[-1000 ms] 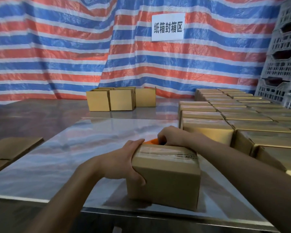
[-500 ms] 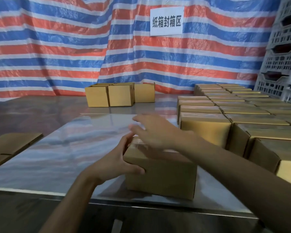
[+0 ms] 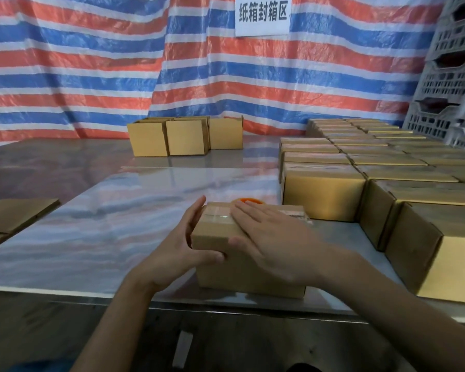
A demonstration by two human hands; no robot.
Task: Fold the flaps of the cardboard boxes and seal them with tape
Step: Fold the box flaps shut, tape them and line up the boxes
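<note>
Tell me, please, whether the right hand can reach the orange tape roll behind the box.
Probably yes: the right hand lies flat and empty on the box, and the orange tape roll sits just beyond its fingers, with nothing between.

White sign (image 3: 262, 16) on striped tarp (image 3: 91, 76) — "纸箱封箱区"

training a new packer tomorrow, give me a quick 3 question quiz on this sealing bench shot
1. True or false: the right hand lies flat on top of the near box.
2. Where is the orange tape roll relative to that box? A behind it; B on top of it; C in front of it.
3. Fill in: ___ open boxes stand at the far end by the striped tarp.
Key: 1 true; 2 A; 3 three.
</note>
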